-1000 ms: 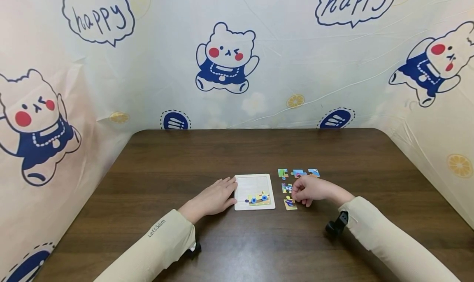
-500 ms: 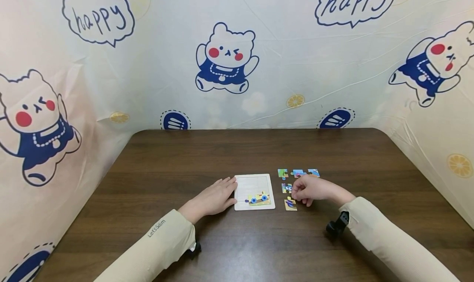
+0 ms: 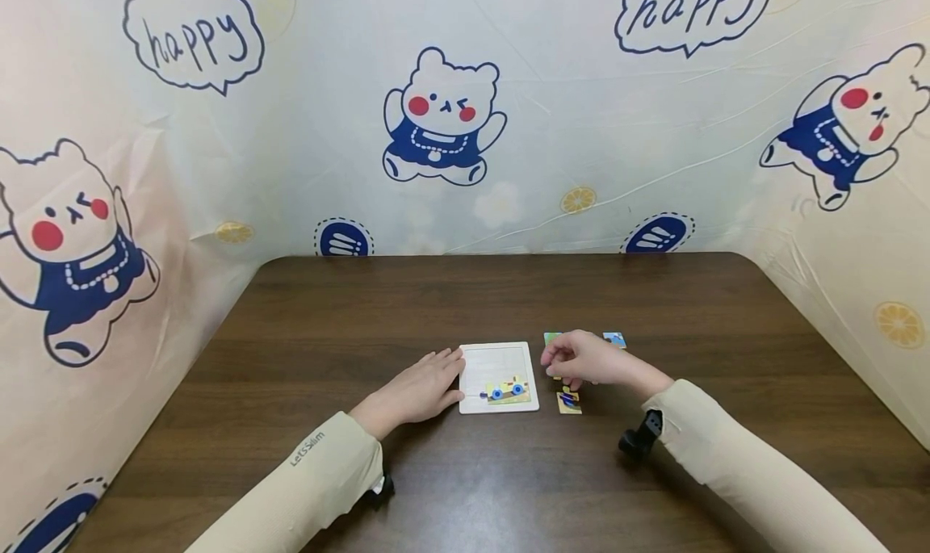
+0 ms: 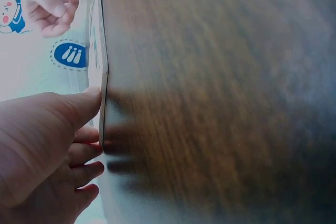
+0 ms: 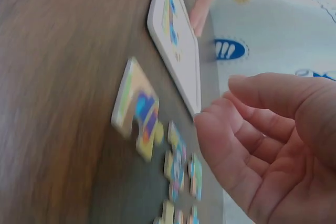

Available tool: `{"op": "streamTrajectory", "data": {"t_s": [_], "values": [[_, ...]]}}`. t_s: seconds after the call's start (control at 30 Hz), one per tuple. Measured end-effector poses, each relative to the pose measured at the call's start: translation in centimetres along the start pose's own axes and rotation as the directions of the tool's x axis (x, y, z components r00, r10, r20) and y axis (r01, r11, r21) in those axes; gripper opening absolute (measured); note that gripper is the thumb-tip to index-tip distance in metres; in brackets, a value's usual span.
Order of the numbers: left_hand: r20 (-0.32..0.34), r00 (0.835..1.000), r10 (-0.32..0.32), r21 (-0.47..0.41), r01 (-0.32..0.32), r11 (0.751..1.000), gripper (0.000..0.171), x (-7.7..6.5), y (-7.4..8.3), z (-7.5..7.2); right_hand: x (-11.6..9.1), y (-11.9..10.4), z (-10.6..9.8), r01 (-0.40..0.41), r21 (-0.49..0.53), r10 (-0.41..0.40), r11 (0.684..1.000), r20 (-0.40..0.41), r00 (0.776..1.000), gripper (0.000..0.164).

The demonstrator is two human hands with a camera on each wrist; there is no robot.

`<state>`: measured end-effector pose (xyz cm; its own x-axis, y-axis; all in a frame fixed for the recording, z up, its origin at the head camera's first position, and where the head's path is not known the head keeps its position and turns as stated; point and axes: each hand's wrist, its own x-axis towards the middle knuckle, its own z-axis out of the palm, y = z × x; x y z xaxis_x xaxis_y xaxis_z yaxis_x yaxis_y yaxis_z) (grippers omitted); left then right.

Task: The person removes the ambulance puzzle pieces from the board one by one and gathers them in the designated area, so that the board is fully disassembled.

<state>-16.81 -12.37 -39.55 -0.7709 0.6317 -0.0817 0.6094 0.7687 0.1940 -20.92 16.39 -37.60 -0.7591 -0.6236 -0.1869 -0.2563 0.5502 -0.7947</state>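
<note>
My left hand [image 3: 417,387] lies at the left edge of a white square puzzle tray [image 3: 488,366], its fingertips and thumb touching the rim. In the tray's lower right sits a fitted part of the picture, a yellow vehicle with blue wheels [image 3: 507,390]. Over the loose jigsaw pieces right of the tray hovers my right hand [image 3: 584,358], fingers loosely bent. The right wrist view shows a gap between thumb and forefinger, with nothing held there. A tan piece with a purple-blue shape [image 5: 144,109] lies nearest the tray; beyond it is a multicoloured piece [image 5: 177,158].
At the back of the group lie a green piece [image 3: 551,338] and a blue piece [image 3: 613,340]; the right hand hides other pieces. The brown table [image 3: 407,303] reaches back to a printed cloth [image 3: 291,149] that hangs around it.
My right hand has lifted from beside the loose pieces and moved left and back, now covering the middle ones. The left hand stays on the tray's edge.
</note>
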Motion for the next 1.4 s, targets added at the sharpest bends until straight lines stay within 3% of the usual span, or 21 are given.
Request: {"op": "streamTrajectory", "data": {"t_s": [0.27, 0.63, 1.07, 1.4], "values": [[-0.001, 1.000, 0.002, 0.000, -0.002, 1.000, 0.041, 0.0, 0.0, 0.1, 1.7, -1.7, 2.2, 0.095, 0.007, -0.095, 0.995, 0.022, 0.995, 0.011], [-0.015, 1.000, 0.019, -0.007, -0.019, 1.000, 0.041, 0.0, 0.0, 0.0, 2.9, -2.3, 4.2, 0.143, -0.102, -0.138, 0.984, 0.061, 0.989, 0.014], [-0.032, 0.999, 0.031, -0.006, -0.031, 0.999, 0.042, 0.0, -0.2, 0.1, 3.7, -2.5, 4.9, 0.079, -0.203, -0.069, 0.976, 0.053, 0.996, 0.010], [-0.028, 0.999, 0.030, -0.011, -0.031, 0.999, 0.043, -0.1, -0.2, 0.1, 3.7, -2.7, 5.0, 0.062, -0.187, -0.055, 0.980, 0.038, 0.998, 0.010]]}}
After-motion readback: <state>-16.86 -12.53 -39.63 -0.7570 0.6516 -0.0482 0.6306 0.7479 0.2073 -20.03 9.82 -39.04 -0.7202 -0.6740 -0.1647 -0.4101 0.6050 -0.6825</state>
